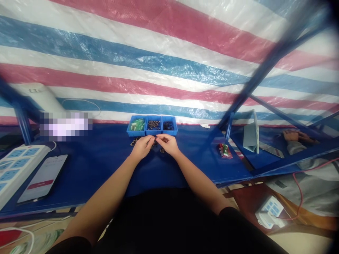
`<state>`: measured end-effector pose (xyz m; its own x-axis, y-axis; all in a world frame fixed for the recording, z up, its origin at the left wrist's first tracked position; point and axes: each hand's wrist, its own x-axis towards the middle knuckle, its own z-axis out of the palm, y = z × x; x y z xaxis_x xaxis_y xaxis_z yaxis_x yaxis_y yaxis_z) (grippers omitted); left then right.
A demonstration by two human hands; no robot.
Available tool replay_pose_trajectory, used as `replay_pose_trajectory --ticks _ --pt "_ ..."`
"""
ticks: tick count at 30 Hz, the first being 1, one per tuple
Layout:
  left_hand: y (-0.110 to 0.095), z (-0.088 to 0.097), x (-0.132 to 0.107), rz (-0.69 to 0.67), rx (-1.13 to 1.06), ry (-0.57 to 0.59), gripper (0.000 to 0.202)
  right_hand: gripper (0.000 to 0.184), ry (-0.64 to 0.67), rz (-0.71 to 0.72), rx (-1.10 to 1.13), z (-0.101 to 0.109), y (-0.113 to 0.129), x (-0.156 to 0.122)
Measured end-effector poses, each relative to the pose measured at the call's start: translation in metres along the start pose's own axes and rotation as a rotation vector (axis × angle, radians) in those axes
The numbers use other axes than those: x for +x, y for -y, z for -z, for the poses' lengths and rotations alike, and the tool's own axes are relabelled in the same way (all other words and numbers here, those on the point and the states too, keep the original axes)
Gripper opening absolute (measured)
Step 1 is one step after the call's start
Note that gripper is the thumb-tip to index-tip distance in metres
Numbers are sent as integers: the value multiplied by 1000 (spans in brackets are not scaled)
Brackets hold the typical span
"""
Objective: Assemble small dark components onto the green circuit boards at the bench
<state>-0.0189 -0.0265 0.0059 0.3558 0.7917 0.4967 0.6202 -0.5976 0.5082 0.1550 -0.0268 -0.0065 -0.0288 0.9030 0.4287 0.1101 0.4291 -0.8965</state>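
My left hand (143, 146) and my right hand (168, 143) meet above the middle of the blue table, fingertips pinched close together. Whatever small piece lies between them is too small to make out. Just beyond stand three blue bins side by side. In the left bin (136, 133) are green and clear pieces, the middle bin (153, 133) holds small dark and brassy parts, and the right bin (169, 133) holds dark parts. Small dark and brassy parts (133, 142) lie loose on the table around and partly behind my hands.
On the left lie a phone (43, 178) and a white power strip (22, 169). A small red and green box (225, 150) sits to the right, near a blue frame post (229, 125) and a tablet in a case (251, 134). Another person's hands (293, 135) rest at far right.
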Motion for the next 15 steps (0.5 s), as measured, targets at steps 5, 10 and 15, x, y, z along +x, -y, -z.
replay_pose_trajectory --ticks 5,10,15 --pt "1 -2 -1 3 41 -42 32 21 -353 300 -287 9 15 -5" --pt "5 -4 -1 12 62 -69 32 14 -465 527 -373 17 18 -3" --pt "4 -4 -1 12 88 -62 32 22 -374 389 -579 11 13 17"
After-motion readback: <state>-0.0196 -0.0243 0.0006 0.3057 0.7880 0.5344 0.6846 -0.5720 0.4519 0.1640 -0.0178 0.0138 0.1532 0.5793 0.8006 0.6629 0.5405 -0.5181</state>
